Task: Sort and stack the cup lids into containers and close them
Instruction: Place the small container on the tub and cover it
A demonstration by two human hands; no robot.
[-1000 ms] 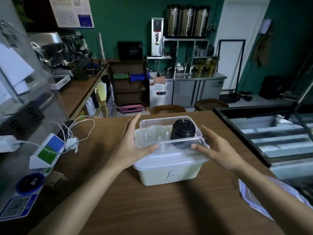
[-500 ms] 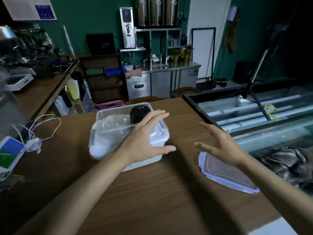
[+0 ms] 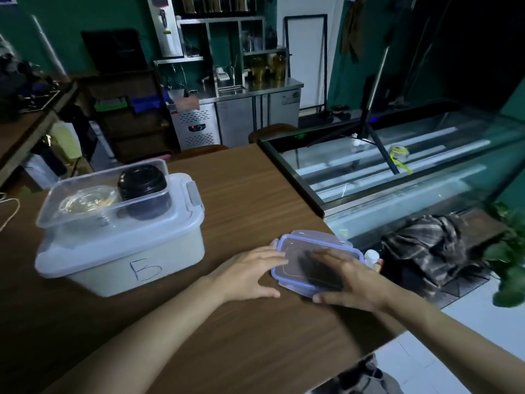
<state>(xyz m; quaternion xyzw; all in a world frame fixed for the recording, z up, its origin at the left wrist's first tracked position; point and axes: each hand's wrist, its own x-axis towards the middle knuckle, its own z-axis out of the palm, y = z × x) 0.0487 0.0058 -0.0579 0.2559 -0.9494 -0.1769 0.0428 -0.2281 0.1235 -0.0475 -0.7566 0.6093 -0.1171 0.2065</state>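
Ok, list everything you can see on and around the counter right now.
Bin: 1, white, marked B, lidded, counter left.
Tray: 1, clear, open, on top of the bin.
Clear lids: stack, count unclear, tray left.
Black lids: stack, count unclear, tray right.
Flat lid: 1, clear with blue rim, counter's right edge.
Counter: 1, brown wood.
Display case: 1, glass, right.
Cloth: 1, striped, dark, beside the case.
Plant: 1, green, far right.
Left hand: at the flat lid's left edge.
Right hand: flat on the flat lid.
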